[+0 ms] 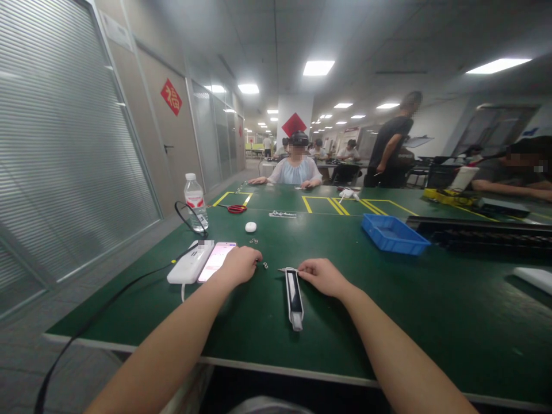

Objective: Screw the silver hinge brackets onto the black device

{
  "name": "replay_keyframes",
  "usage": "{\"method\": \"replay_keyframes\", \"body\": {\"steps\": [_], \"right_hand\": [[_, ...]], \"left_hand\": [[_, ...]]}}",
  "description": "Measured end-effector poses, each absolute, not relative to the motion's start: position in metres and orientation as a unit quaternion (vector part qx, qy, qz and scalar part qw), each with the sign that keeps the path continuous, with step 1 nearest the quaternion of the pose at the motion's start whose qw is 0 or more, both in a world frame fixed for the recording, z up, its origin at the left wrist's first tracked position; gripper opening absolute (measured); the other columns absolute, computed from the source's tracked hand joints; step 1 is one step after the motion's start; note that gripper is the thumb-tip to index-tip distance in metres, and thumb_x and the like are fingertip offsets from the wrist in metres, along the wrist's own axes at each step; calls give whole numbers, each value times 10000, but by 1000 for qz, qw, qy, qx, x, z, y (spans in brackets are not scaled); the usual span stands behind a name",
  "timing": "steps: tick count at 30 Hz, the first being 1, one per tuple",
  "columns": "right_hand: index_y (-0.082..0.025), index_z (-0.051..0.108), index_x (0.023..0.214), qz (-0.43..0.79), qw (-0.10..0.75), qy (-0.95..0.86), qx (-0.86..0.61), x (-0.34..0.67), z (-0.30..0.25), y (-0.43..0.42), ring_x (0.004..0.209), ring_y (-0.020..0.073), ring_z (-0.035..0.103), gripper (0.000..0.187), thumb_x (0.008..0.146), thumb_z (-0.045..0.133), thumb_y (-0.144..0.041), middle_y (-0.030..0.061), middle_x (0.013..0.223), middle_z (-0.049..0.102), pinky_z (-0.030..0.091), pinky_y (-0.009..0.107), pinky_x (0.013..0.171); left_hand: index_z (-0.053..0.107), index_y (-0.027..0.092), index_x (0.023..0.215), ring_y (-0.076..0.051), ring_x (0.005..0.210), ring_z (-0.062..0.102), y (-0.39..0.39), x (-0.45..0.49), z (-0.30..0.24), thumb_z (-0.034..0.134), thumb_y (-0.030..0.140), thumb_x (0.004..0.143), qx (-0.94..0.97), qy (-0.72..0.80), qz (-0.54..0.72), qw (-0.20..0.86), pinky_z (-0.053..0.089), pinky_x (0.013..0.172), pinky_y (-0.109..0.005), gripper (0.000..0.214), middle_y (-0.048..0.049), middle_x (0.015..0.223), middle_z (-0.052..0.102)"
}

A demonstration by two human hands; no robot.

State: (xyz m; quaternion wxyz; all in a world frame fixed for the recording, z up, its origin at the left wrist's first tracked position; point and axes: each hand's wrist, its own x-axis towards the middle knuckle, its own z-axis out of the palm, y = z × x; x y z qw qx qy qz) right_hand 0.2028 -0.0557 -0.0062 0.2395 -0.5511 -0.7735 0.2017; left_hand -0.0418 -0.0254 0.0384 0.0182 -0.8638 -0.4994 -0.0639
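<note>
On the green table, my left hand (244, 264) rests beside a phone with a lit pink screen (219, 259). Its fingers are curled together, and whatever they hold is too small or hidden. Small shiny metal bits (265, 265) lie just right of those fingertips. My right hand (322, 277) is closed, thumb and finger pinched at the top end of a slim white-edged device with a dark face (294, 292). A thin pointed piece (282, 269) sticks out left from that end; I cannot tell whether my right fingers grip it.
A white power bank (190, 267) with cables and a water bottle (195, 201) stand left. Further off are a white earbud case (250, 227), red-handled scissors (236, 209), and a blue tray (393, 233) at right. A person (295, 169) sits opposite; another stands behind.
</note>
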Motion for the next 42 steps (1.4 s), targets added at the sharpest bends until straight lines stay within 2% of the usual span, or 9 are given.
{"method": "replay_keyframes", "body": {"steps": [11,15,17,20,26,33,38,42], "right_hand": [[-179,695,836,203,238,-774,-551,203,-5,-56,571,111,501,205,801,538,-306,5,638,606,356,225,548],[-180,700,837,200,236,-773,-554,202,-5,-56,556,111,492,213,798,539,-314,4,625,607,348,228,535],[-180,703,843,198,238,-776,-550,203,-6,-56,549,110,491,219,799,536,-314,2,614,605,347,228,532],[-170,704,859,201,243,-781,-540,204,-7,-55,543,109,497,231,796,531,-311,3,607,605,352,225,527],[-160,693,917,209,280,-771,-533,202,-2,-57,546,108,511,248,761,564,-301,5,623,614,380,220,533],[-134,693,860,221,384,-746,-497,193,3,-64,477,84,425,259,757,578,-342,-23,531,508,348,209,481],[-139,697,809,215,409,-746,-480,188,0,-64,471,80,422,241,745,606,-353,-19,529,520,348,206,473],[-143,694,774,213,416,-738,-487,187,2,-66,472,79,423,224,747,597,-344,-14,527,535,345,201,470]], "left_hand": [[677,225,949,-268,894,624,-22,-40,32,441,134,814,-868,-492,-54,37,452,752,-354,287,-100,965,677],[657,204,995,-246,939,611,-23,-36,29,426,132,828,-868,-483,-113,27,451,801,-343,294,-91,997,670],[640,198,1023,-216,942,606,-23,-32,25,432,150,838,-869,-460,-181,-3,452,811,-310,282,-71,1003,667],[632,193,1013,-170,838,614,-25,-23,19,457,193,846,-861,-424,-269,-74,463,748,-262,242,-40,916,673],[637,176,934,-134,733,615,-32,-8,12,536,223,821,-835,-370,-369,-173,462,677,-231,160,-13,805,675],[628,148,868,-133,711,633,-38,2,11,634,213,744,-770,-375,-422,-298,480,671,-234,140,-21,756,684],[602,130,878,-143,679,646,-36,4,6,665,240,713,-724,-366,-428,-399,495,644,-248,208,-44,749,693],[595,126,886,-148,662,648,-36,5,6,684,257,693,-701,-372,-423,-438,496,623,-250,249,-50,743,700]]}}
